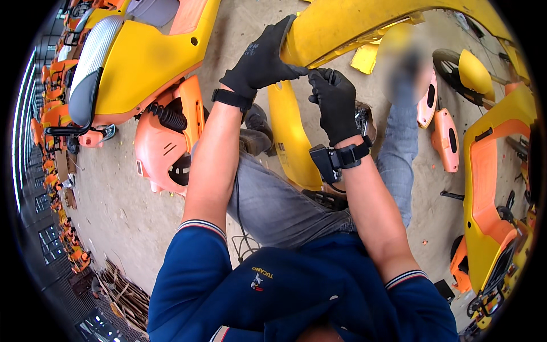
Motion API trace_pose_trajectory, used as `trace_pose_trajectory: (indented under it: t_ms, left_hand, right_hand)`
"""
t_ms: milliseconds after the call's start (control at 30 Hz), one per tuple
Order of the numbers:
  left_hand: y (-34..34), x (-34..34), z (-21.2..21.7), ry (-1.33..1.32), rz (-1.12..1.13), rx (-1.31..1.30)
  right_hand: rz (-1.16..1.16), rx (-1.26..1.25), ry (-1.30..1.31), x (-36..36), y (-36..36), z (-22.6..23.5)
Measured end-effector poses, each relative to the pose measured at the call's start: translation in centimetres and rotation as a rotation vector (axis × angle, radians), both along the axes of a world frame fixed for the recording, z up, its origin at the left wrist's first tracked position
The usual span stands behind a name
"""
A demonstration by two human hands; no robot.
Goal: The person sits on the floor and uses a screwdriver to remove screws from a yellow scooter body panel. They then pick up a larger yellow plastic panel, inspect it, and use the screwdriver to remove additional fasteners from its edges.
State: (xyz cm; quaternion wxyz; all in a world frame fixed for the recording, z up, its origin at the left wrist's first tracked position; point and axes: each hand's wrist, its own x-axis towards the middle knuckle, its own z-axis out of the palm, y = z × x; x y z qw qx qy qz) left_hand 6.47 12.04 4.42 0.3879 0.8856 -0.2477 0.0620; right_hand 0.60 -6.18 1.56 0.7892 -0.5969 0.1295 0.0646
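A long, curved yellow plastic panel [342,33] reaches from the top middle toward the upper right, with its ribbed edge facing me. My left hand [263,61], in a black glove, grips its left end, thumb stretched along the lower side. Just under that end, my right hand [334,105], also gloved in black, is closed with thumb and fingertips pinched beside the left thumb. What the pinch holds, if anything, is too small to make out. Below the hands, a second curved yellow panel [292,137] lies between my legs.
A yellow and orange vehicle body [142,62] stands close on the left, above an orange shell [159,151]. To the right are a wheel [450,68], pink-orange parts [444,139] and a yellow-orange frame [476,188]. A black cable [238,211] hangs by my left arm.
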Motion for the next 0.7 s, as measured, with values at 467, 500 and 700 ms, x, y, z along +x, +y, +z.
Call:
trace_pose_trajectory:
  t_ms: [467, 500, 700]
  left_hand:
    - [0.1, 0.0, -0.2, -0.016, -0.01, 0.001]
    - [0.1, 0.0, -0.2, -0.017, -0.01, 0.004]
    - [0.2, 0.1, -0.2, -0.007, 0.007, -0.002]
  right_hand:
    - [0.235, 0.357, 0.138, 0.5, -1.3, -1.6]
    - [0.247, 0.362, 0.143, 0.4, -1.5, -1.8]
    - [0.266, 0.496, 0.219, -1.5, -2.3, -3.7]
